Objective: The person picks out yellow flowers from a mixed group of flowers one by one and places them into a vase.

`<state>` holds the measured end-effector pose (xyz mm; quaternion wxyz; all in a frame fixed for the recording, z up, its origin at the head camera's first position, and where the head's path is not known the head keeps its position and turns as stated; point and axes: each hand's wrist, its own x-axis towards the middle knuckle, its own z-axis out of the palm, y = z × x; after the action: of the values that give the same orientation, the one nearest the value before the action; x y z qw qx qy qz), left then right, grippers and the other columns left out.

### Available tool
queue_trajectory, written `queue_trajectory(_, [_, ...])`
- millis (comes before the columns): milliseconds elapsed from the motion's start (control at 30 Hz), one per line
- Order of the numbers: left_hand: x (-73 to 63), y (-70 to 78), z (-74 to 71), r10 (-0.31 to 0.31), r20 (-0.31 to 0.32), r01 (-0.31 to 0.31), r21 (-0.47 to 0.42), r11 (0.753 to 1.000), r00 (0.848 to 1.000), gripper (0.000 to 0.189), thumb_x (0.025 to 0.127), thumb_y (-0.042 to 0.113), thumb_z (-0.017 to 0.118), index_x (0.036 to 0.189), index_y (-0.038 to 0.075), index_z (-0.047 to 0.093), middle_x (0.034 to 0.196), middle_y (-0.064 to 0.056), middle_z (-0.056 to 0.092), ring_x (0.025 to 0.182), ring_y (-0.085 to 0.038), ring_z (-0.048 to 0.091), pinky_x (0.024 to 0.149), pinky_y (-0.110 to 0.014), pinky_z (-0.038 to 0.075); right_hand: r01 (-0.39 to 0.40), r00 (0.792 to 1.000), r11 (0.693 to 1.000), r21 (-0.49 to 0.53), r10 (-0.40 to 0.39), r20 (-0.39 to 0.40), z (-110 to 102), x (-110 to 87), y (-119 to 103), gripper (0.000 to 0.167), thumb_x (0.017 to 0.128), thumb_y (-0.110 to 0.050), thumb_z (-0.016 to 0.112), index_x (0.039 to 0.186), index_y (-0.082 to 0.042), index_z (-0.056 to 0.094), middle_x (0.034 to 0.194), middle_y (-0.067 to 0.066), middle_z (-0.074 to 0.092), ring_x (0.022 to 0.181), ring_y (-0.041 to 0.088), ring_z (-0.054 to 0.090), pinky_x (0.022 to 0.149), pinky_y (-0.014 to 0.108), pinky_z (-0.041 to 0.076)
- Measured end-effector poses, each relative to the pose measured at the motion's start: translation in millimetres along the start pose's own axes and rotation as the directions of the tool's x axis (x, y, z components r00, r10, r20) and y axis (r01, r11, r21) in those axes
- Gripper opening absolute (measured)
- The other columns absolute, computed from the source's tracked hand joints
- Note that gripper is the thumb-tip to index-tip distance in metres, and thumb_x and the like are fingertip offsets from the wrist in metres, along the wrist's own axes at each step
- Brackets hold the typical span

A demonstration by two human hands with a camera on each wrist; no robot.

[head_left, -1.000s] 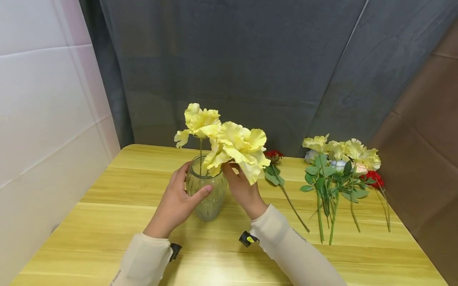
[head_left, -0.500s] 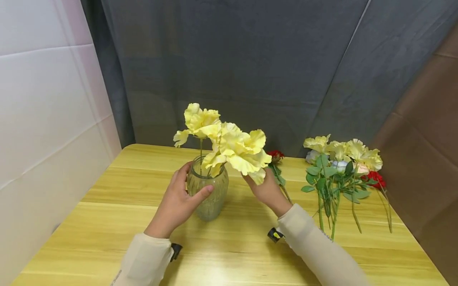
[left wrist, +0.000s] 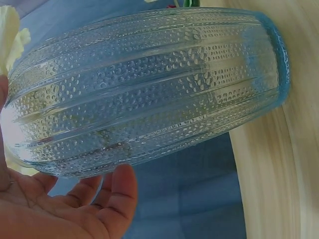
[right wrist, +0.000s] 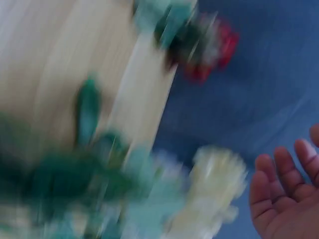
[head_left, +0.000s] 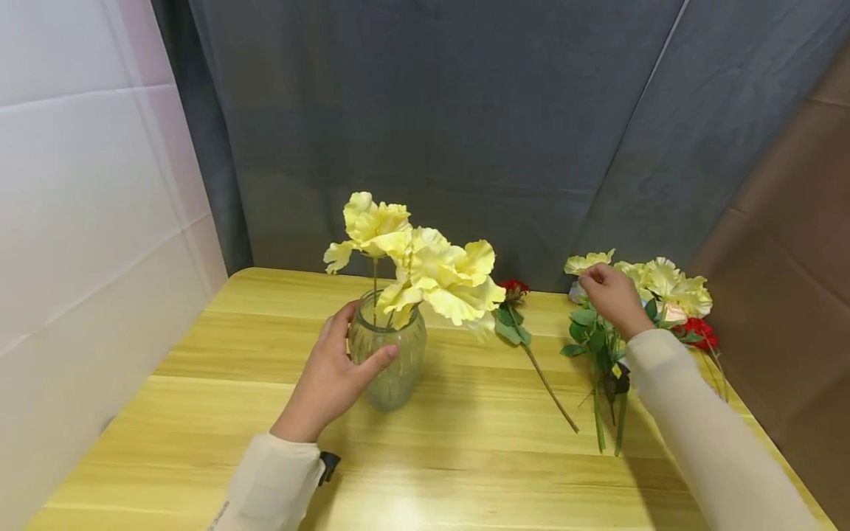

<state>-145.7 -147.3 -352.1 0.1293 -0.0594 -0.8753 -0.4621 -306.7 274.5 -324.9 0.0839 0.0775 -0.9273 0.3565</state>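
Note:
My left hand (head_left: 332, 376) grips a ribbed, dimpled glass vase (head_left: 392, 376), thumb in front and fingers round its far left side. The left wrist view shows the upright vase (left wrist: 149, 94) sideways, its base on the wood and the fingers (left wrist: 122, 194) against its wall. Two yellow flowers (head_left: 375, 225) stand in the vase, the right one (head_left: 451, 276) leaning over the rim. My right hand (head_left: 614, 295) is above the pile of flowers at the right and holds nothing. Its fingers (right wrist: 286, 172) are loosely bent in the right wrist view, beside a blurred yellow flower (right wrist: 214, 174).
A red flower (head_left: 514, 290) with a long stem lies between the vase and the pile. In the pile are yellow flowers (head_left: 671, 287), another red flower (head_left: 700, 333) and green leaves (head_left: 584, 332). A grey curtain (head_left: 425, 125) hangs behind the wooden table (head_left: 465, 457).
My right hand has let go of the right yellow flower at the vase and moved right, over the pile. The left hand and the vase have stayed in place.

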Motion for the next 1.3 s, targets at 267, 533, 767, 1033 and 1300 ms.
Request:
queue_trajectory(267, [0.2, -0.3, -2.0, 0.001, -0.008, -0.001, -0.01, 1.0, 1.0, 0.095, 0.083, 0.065, 0.069, 0.153, 0.013, 0.03, 0.147, -0.014, 0.036, 0.126, -0.033, 0.044, 0.1, -0.058, 0.04, -0.087, 0.993, 0.988, -0.131, 0.096, 0.064, -28.0, 12.5, 34.6, 0.043, 0.105, -0.027, 0.04, 0.127, 0.008, 0.047, 0.112, 0.026, 0.055, 0.093, 0.037, 0.055, 0.075, 0.048, 0.047])
queue_trajectory(533, [0.9, -0.6, -2.4, 0.012, -0.01, -0.012, 0.0, 1.0, 1.0, 0.096, 0.084, 0.065, 0.068, 0.154, 0.012, 0.029, 0.146, -0.014, 0.037, 0.125, -0.033, 0.044, 0.099, -0.058, 0.041, -0.102, 0.984, 0.963, -0.251, 0.135, 0.118, -16.4, 24.0, 64.1, 0.028, 0.101, -0.018, 0.043, 0.101, 0.009, 0.052, 0.084, 0.021, 0.057, 0.069, 0.026, 0.05, 0.063, 0.042, 0.043])
queue_trajectory(767, [1.5, 0.3, -1.6, 0.017, 0.004, -0.017, 0.008, 1.0, 1.0, 0.098, 0.084, 0.066, 0.067, 0.155, 0.012, 0.026, 0.151, -0.015, 0.033, 0.13, -0.035, 0.041, 0.101, -0.061, 0.038, -0.091, 0.982, 0.952, -0.294, 0.135, 0.133, -7.4, 27.9, 74.2, 0.032, 0.095, -0.009, 0.042, 0.064, -0.015, 0.034, 0.056, -0.004, 0.026, 0.051, 0.013, 0.024, 0.052, 0.032, 0.029])
queue_trajectory(1033, [1.2, 0.6, -0.4, 0.016, 0.002, -0.016, 0.01, 1.0, 1.0, 0.099, 0.083, 0.067, 0.066, 0.155, 0.013, 0.026, 0.151, -0.014, 0.033, 0.133, -0.035, 0.04, 0.101, -0.06, 0.039, -0.09, 0.985, 0.953, -0.291, 0.128, 0.115, -1.2, 28.3, 81.6, 0.035, 0.084, 0.003, 0.043, 0.058, -0.018, 0.032, 0.054, -0.005, 0.021, 0.051, 0.011, 0.016, 0.05, 0.03, 0.024])
queue_trajectory(1300, [0.3, -0.5, -3.0, 0.007, 0.009, -0.007, 0.019, 1.0, 1.0, 0.1, 0.084, 0.067, 0.066, 0.156, 0.011, 0.025, 0.152, -0.015, 0.032, 0.133, -0.036, 0.039, 0.101, -0.061, 0.039, -0.085, 0.988, 0.953, -0.29, 0.117, 0.096, -10.6, 27.4, 70.2, 0.029, 0.1, -0.007, 0.04, 0.071, -0.007, 0.045, 0.059, 0.002, 0.037, 0.053, 0.015, 0.03, 0.053, 0.034, 0.032])
